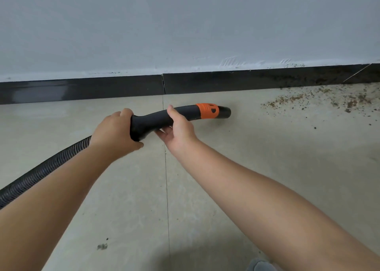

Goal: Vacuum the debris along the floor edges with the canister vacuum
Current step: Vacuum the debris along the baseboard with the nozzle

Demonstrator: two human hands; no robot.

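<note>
Head view: the debris (320,101), a scatter of brown crumbs and grit, lies on the floor (257,157) against the dark baseboard (205,81), off to the right of the nozzle (224,112) and apart from it. The vacuum handle (162,118), smooth black plastic with an orange collar (208,110), runs left to right, its open mouth aimed at the crumbs. The right hand (178,126), nearer the debris, cradles the handle from below, thumb over the top, fingers loosely curled. The left hand (115,131) grips the rear end where the ribbed hose (41,168) joins. The floor is pale, matt tile with a thin grout line.
</note>
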